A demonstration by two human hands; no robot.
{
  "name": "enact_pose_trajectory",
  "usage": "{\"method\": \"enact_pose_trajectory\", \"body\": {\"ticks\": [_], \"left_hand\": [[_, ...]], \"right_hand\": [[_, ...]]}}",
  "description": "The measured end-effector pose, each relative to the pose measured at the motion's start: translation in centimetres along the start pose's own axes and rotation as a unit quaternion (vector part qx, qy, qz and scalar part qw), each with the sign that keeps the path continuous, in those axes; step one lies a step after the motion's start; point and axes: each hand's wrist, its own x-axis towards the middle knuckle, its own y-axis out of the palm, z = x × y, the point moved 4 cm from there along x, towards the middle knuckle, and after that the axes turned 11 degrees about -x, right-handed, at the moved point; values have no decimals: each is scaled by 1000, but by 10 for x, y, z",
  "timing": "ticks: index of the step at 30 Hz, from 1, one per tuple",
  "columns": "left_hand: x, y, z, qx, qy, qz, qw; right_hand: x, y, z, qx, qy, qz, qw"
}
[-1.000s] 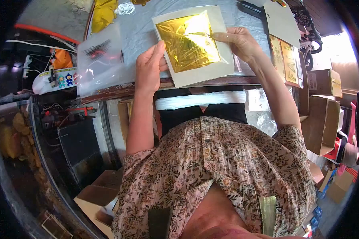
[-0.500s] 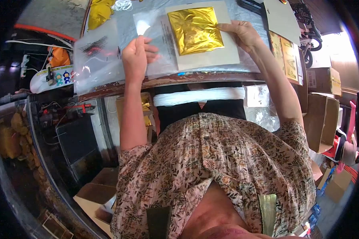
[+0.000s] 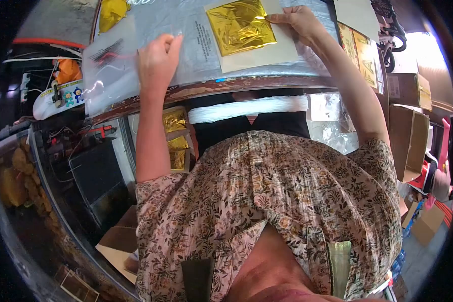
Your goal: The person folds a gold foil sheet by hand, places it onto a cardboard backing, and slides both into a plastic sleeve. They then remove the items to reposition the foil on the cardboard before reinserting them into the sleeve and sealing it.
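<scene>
Two grips are narrow: the right hand pinching the gold foil packet and card, the left hand, toward eleven o'clock, apparently spreading the clear printed bag, calling for even tension.

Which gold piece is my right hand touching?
The gold square on the pale card, your right hand at its right edge. The others sit apart: the upper-left gold bundle and gold pieces below the table edge.

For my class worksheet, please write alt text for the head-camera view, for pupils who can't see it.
A right hand pinches a gold foil packet lying on a pale card, over a worktable. The left hand, fingers curled, is beside clear printed plastic; whether it grips it is unclear.
</scene>
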Motion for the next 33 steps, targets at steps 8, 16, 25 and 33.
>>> {"method": "enact_pose_trajectory", "body": {"ticks": [8, 16, 25, 33], "left_hand": [[48, 52, -78, 89, 501, 54, 859], [61, 103, -60, -26, 474, 147, 868], [54, 88, -79, -30, 436, 184, 880], [55, 99, -84, -8, 425, 205, 881]], "right_hand": [[-8, 5, 12, -87, 51, -33, 994], [-20, -16, 34, -286, -68, -83, 952], [7, -131, 88, -510, -187, -370, 753], [125, -176, 122, -716, 24, -313, 623]]}}
